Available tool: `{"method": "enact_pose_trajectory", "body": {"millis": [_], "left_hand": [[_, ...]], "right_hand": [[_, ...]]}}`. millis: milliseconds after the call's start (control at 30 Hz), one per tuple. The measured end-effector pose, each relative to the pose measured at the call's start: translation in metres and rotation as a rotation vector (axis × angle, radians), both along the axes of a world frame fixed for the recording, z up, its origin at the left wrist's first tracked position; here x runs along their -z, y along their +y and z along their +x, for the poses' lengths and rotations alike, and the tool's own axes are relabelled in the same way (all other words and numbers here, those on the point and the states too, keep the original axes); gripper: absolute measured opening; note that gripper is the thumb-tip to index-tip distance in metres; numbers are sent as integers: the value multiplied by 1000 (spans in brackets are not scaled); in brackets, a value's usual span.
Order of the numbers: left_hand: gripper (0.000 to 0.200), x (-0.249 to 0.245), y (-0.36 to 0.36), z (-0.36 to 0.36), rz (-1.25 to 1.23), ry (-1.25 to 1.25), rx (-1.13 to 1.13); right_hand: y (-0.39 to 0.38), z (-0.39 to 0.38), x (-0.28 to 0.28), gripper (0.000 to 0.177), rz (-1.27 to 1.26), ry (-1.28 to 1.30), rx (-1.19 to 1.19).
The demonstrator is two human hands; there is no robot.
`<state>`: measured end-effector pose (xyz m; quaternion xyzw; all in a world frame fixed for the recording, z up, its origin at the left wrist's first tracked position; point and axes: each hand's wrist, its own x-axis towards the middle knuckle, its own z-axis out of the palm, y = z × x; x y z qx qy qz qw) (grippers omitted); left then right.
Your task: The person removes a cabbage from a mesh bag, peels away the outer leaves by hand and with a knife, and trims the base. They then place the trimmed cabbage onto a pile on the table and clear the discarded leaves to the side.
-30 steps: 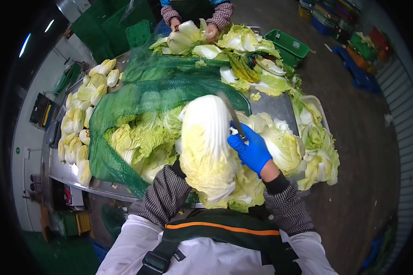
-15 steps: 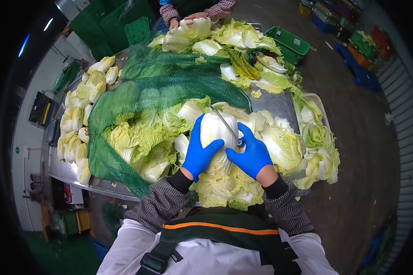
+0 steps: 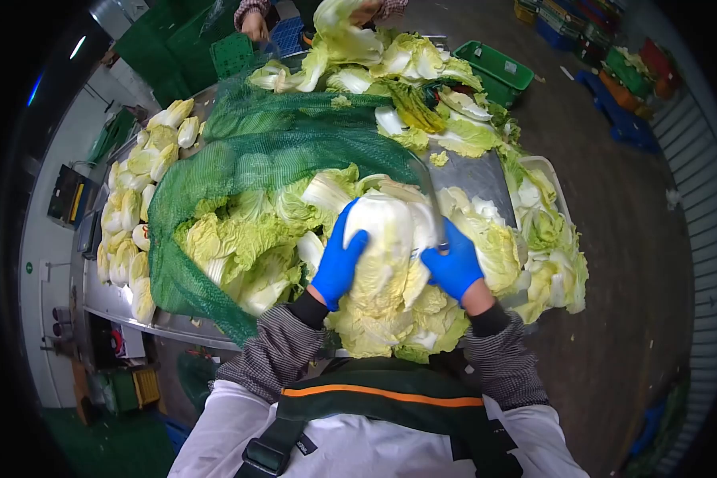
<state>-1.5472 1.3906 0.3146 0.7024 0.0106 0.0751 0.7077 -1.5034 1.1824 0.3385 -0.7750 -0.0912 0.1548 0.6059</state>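
A Chinese cabbage [image 3: 384, 239] lies in front of me on a heap of loose leaves, its pale base pointing away. My left hand [image 3: 338, 261], in a blue glove, is wrapped round its left side with the thumb on top. On the other side my right hand [image 3: 457, 263], also gloved in blue, is closed round a knife [image 3: 439, 219]; the handle is mostly hidden in the fingers. The blade points up and away, blurred by motion, beside the cabbage. Left of my hands, a green net sack [image 3: 251, 163] holds more cabbages [image 3: 251, 239] at its open mouth.
Several trimmed cabbages [image 3: 131, 203] are piled along the left of the metal table [image 3: 486, 175]. Loose leaves [image 3: 546, 263] overhang a pale tub at right. A green crate [image 3: 498, 72] stands beyond. Across the table, a co-worker's hands [image 3: 255, 25] are near another leaf pile.
The knife has swung from across the cabbage's base to its right side, and my right hand has moved slightly right. The co-worker's hands have parted, and the cabbage there is tipped up.
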Motion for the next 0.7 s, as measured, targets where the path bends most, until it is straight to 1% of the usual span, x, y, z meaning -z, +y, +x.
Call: {"method": "enact_pose_trajectory", "body": {"millis": [33,100,133,233,267,300,333,367,400,467,500,533,633,667,700], "left_hand": [[58,21,12,3,-297,126,52],[63,3,17,-2,-961,386,132],[71,-5,19,-1,-1064,395,172],[75,-21,23,6,-1185,273,318],[76,-11,24,11,-1172,214,404],[76,8,29,14,-1168,156,397],[76,30,35,16,-1164,100,392],[76,13,28,17,-1160,43,385],[72,-8,27,22,-1108,251,360],[82,-31,19,16,-622,113,232],[87,-34,18,14,-376,49,165],[91,-32,15,11,-274,-3,140],[95,-34,19,5,-272,-9,203],[97,-39,18,4,-257,6,197],[97,-42,18,4,-267,4,200]], "right_hand": [[-10,6,-4,56,171,178,-5],[-36,25,8,54,273,380,-41],[-35,32,8,61,110,333,-48],[-14,17,6,70,-358,-408,58],[-3,10,-13,74,-159,-226,-6],[6,8,-19,73,34,-193,-60],[14,9,-29,73,88,16,-109],[17,12,-39,72,141,225,-159],[16,12,-46,72,181,269,-187],[14,13,-25,74,111,66,-176],[14,12,-16,75,79,-34,-169],[17,8,-18,78,32,-152,-192],[15,3,-12,79,125,-202,-254],[15,2,-7,76,106,-290,-260],[15,2,-8,75,75,-266,-260]]}}
